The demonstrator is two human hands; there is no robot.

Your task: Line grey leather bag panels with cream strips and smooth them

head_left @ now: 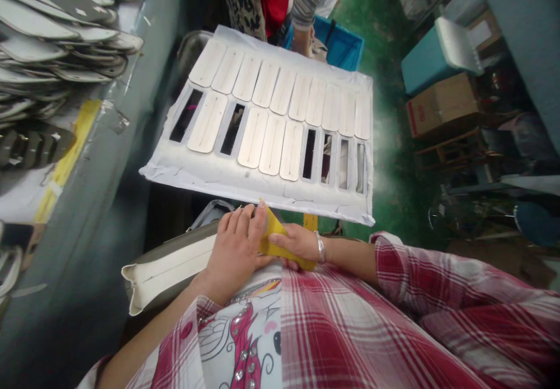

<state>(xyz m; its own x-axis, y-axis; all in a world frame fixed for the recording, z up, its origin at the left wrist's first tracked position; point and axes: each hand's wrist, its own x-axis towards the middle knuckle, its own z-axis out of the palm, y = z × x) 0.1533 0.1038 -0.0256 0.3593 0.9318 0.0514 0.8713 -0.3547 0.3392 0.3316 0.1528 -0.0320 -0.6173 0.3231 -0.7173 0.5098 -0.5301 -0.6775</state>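
Low in front of me lies a long olive-and-cream piece that looks like a bag (175, 267), its cream side facing up. My left hand (238, 240) is laid over its right end, the fingers reaching across to the far edge and the thumb on the near side. Between my hands is a folded yellow sheet (276, 234), touching the fingers of the left. My right hand (300, 243) grips this sheet, thumb on top and fingers underneath. What lies under the sheet is hidden.
Just beyond stands a white-covered rack (262, 180) with slots, bearing several cream strips (209, 122). On the left, a bench (126, 91) carries stacked panels (48, 33). A co-worker's arm (306, 10) reaches toward a blue crate (345, 45). Boxes (444, 106) stand at right.
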